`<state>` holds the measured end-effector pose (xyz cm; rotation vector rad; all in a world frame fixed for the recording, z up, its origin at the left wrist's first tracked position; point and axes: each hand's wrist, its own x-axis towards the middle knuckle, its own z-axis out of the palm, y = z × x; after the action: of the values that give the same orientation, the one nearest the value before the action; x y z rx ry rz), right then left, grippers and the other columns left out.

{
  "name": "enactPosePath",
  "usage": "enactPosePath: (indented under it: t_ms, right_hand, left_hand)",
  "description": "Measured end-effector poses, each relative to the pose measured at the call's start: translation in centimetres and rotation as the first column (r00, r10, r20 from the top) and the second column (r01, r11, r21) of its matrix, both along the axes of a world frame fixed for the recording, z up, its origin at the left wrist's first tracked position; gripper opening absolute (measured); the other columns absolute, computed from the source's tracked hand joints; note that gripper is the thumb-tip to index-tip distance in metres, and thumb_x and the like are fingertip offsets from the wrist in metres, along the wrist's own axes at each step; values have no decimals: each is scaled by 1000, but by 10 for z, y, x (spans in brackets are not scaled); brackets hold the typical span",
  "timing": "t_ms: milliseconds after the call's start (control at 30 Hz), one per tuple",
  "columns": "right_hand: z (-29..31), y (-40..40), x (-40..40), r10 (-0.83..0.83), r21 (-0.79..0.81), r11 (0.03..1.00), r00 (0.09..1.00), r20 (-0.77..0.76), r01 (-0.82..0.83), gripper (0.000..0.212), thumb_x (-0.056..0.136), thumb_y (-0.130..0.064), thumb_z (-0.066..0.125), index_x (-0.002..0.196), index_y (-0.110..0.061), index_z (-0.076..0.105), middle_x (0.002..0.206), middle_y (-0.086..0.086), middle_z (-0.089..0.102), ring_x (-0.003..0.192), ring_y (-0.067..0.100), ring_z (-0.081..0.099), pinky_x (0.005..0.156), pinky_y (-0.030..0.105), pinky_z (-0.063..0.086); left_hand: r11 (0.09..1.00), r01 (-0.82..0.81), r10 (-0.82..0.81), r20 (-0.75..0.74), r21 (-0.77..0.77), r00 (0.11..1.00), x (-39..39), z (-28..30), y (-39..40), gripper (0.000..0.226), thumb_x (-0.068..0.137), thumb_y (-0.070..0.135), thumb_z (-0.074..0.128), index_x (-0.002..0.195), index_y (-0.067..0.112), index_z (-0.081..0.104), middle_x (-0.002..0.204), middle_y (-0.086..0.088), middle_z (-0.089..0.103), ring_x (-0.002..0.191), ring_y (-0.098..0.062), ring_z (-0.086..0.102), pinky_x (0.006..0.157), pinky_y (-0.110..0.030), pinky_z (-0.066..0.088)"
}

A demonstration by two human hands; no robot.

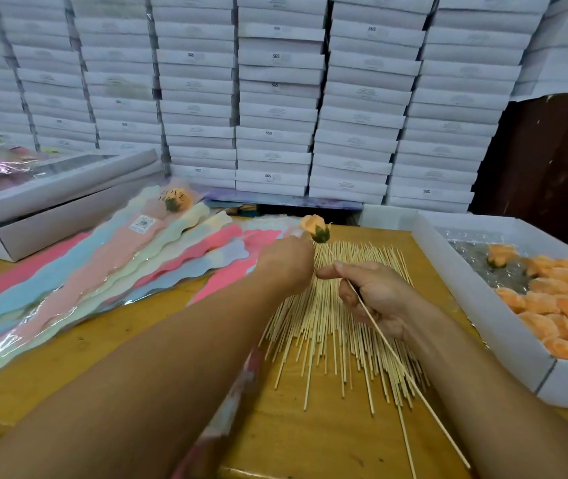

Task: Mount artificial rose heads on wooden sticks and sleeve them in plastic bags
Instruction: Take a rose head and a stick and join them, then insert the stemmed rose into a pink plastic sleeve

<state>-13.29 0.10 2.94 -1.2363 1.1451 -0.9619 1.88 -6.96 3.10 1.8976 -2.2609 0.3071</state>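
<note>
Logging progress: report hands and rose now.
Right hand grips stick. Left hand at rose head, grip hidden. Rose on stick tip. Nothing blocking.

You've got an orange rose point(314, 227) with a green base mounted on the tip of a thin stick point(400, 363), tilted up over the pile of sticks point(331, 326) on the table. More roses point(562, 305) fill the white tray at right; pastel bags point(103, 267) fan out left, one already sleeving a rose.
</note>
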Motion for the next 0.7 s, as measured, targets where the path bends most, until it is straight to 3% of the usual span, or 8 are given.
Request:
enactPosePath:
  t_ms: [100, 133, 200, 267, 333, 567, 700]
  right_hand:
    - [-3, -4, -4, 9, 3, 1000, 1000, -15, -9, 32, 106, -30, 49, 110, -8, 71, 53, 1, 47, 35, 9, 30, 31, 20, 23]
    - [-3, -6, -5, 15, 4, 1000, 1000, -20, -15, 32, 106, -31, 49, 109, -9, 72, 54, 1, 48, 36, 9, 30, 31, 20, 23]
    - [-5, -7, -6, 23, 3, 1000, 999, -31, -23, 32, 105, -32, 49, 107, -11, 74, 55, 0, 49, 36, 9, 31, 32, 20, 23]
    - [-6, -8, -6, 26, 0, 1000, 999, -41, -26, 32, 105, -32, 49, 106, -12, 75, 55, 0, 50, 36, 9, 30, 32, 20, 22]
    - [-7, -9, -6, 28, -4, 1000, 998, -54, -28, 32, 106, -32, 49, 106, -13, 75, 55, 0, 50, 36, 9, 30, 33, 20, 22]
    - [-7, -7, -4, 12, -18, 1000, 996, -83, -14, 32, 106, -31, 47, 106, -13, 74, 54, 1, 50, 35, 9, 34, 32, 20, 25]
    - [-5, -5, -3, 12, -16, 1000, 996, -92, -14, 32, 106, -30, 47, 107, -13, 74, 54, 2, 51, 36, 9, 35, 32, 20, 26]
  left_hand:
    - [996, 35, -30, -64, 82, 998, 6, 17, -7, 7, 88, 2, 53, 89, 9, 52, 73, 0, 48, 62, -16, 51, 47, -26, 34]
    - [993, 24, -12, -104, 117, 995, 15, 22, -11, 12, 87, -1, 53, 78, 7, 51, 69, -2, 51, 57, -15, 51, 45, -25, 34]
    - [987, 1, 13, -86, 163, 996, 38, 32, -15, 17, 84, -2, 53, 71, 8, 56, 70, -7, 60, 58, -18, 57, 48, -27, 44]
    - [983, -24, 30, -35, 182, 999, 66, 28, -21, 16, 86, 3, 55, 86, 6, 71, 88, -12, 70, 78, -27, 66, 71, -37, 56]
    - [982, -26, 33, -35, 188, 999, 89, 14, -24, 22, 94, 12, 54, 101, 5, 74, 103, -14, 71, 96, -31, 65, 88, -39, 53]
    - [980, 66, -34, -172, 186, 985, 118, -18, -27, 33, 106, 29, 41, 112, 8, 66, 112, -12, 68, 99, -28, 60, 88, -37, 47]
    - [964, 107, -47, -239, 244, 970, 128, -25, -29, 52, 107, 46, 30, 141, 12, 50, 145, -13, 52, 130, -30, 47, 110, -38, 33]
